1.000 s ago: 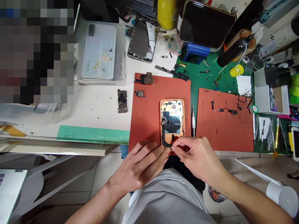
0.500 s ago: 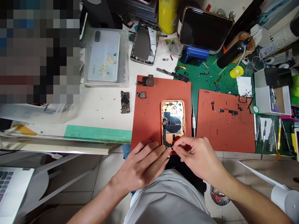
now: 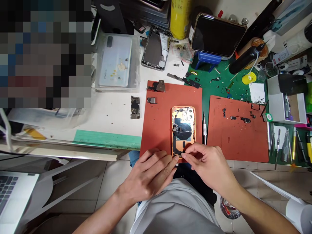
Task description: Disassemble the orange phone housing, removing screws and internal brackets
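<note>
An opened phone housing with a gold-orange frame lies on the left red mat. Inside it are a dark round coil and a black flex cable running down the left side to the bottom. My left hand rests at the lower left corner, fingers stretched out, the index fingertip touching the bottom edge. At the bottom edge, the thumb and index finger of my right hand are pinched together beside the cable's end. What sits between those fingertips is too small to make out.
A metal-handled pen tool lies right of the housing. Camera modules and a circuit board are to the left. Small parts lie on the right red mat. Behind stand a phone on a blue stand and a yellow can.
The whole view has shifted, so the bench appears slightly further right and lower. Both hands stay at the housing's bottom edge, with only slight finger movement.
</note>
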{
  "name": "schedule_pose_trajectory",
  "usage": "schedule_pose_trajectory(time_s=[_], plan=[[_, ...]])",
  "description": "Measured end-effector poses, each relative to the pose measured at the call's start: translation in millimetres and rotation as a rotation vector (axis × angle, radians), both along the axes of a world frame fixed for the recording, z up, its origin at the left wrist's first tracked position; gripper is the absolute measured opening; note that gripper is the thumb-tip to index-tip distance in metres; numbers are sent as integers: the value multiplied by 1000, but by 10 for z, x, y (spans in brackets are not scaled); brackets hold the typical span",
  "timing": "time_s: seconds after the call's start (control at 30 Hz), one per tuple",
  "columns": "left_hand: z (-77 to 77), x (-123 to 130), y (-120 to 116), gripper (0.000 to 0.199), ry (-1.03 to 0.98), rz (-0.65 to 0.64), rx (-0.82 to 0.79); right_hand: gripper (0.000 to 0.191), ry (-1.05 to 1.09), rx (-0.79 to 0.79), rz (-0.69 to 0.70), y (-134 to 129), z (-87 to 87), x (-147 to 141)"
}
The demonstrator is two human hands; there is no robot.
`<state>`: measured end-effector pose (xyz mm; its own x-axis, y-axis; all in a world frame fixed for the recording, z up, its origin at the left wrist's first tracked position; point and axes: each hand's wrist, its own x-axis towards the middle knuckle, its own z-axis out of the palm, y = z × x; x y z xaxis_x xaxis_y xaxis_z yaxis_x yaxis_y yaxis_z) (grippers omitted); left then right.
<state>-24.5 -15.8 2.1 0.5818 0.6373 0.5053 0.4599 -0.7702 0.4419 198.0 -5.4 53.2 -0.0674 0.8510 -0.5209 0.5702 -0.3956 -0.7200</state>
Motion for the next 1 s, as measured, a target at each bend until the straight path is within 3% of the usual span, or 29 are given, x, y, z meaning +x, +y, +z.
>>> schedule_pose_trajectory(time_s=[0.57,1.0], plan=[[11,63,9,22,-19,3,-5,22,-82,44,69,-8,-53,-25],[-15,71,-21,31,45,9,10,24,-50,140,70,-21,-72,-23]])
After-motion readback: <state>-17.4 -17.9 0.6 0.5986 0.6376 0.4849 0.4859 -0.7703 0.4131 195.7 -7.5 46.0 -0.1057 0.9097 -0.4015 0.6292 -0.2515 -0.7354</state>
